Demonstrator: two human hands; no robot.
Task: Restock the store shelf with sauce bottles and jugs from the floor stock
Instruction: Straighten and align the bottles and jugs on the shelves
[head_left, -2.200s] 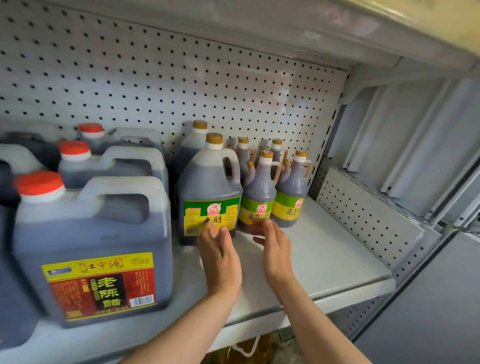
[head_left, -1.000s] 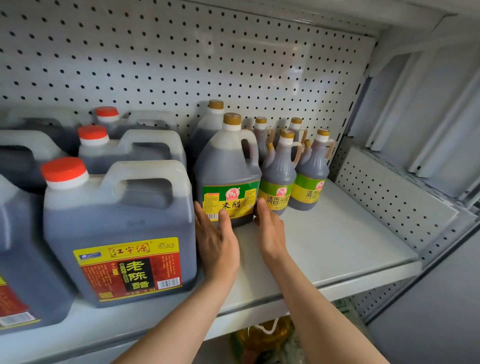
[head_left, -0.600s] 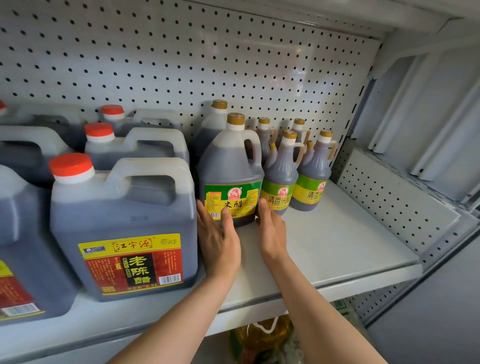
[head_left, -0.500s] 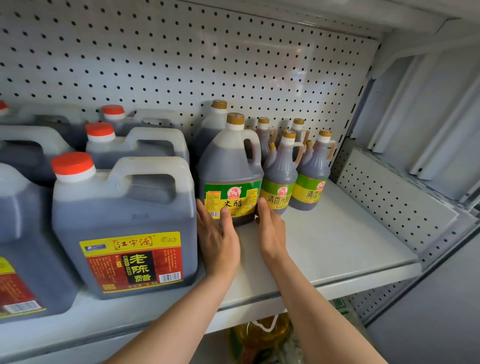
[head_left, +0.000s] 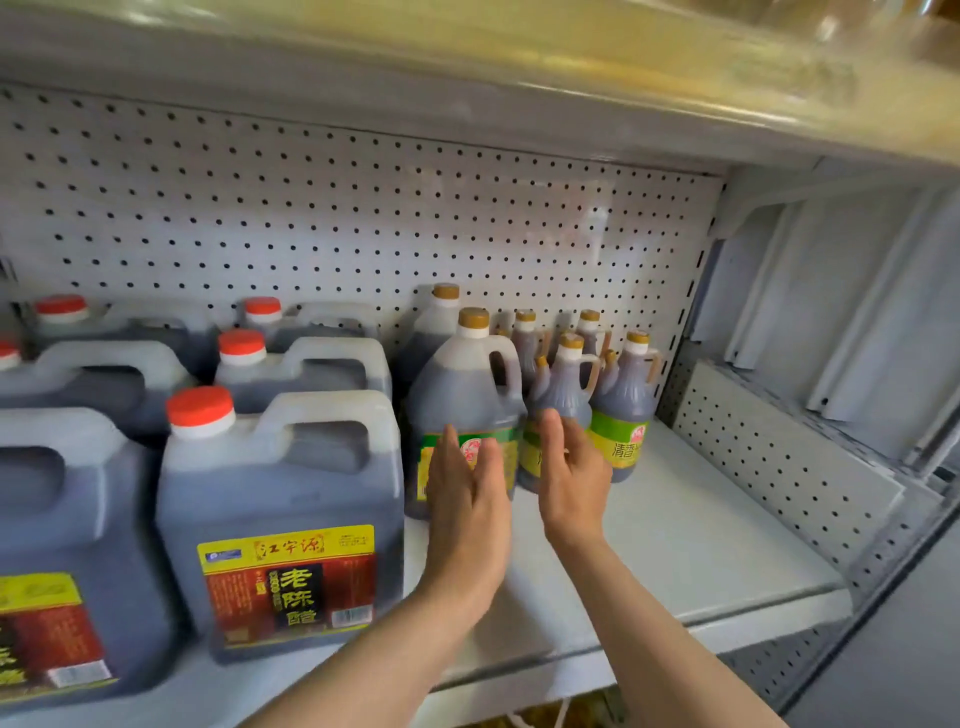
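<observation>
A round dark vinegar jug (head_left: 462, 395) with a gold cap and green-yellow label stands on the white shelf (head_left: 691, 525). My left hand (head_left: 467, 499) is raised in front of its label, fingers straight and apart. My right hand (head_left: 571, 467) is held open just right of it, in front of a smaller gold-capped bottle (head_left: 563, 384). Neither hand grips anything. Whether the fingertips touch the bottles cannot be told. More small bottles (head_left: 626, 400) stand to the right and behind.
Several big square jugs with red caps (head_left: 280, 499) fill the shelf's left side. A pegboard back wall (head_left: 363, 218) is behind. Another shelf board (head_left: 467, 67) hangs close overhead. Bare shelf surface lies at the right front. A perforated side panel (head_left: 779, 457) bounds the right.
Both hands have lifted from the shelf surface at the jug's base to label height. The view has tilted up, so the upper shelf is now seen.
</observation>
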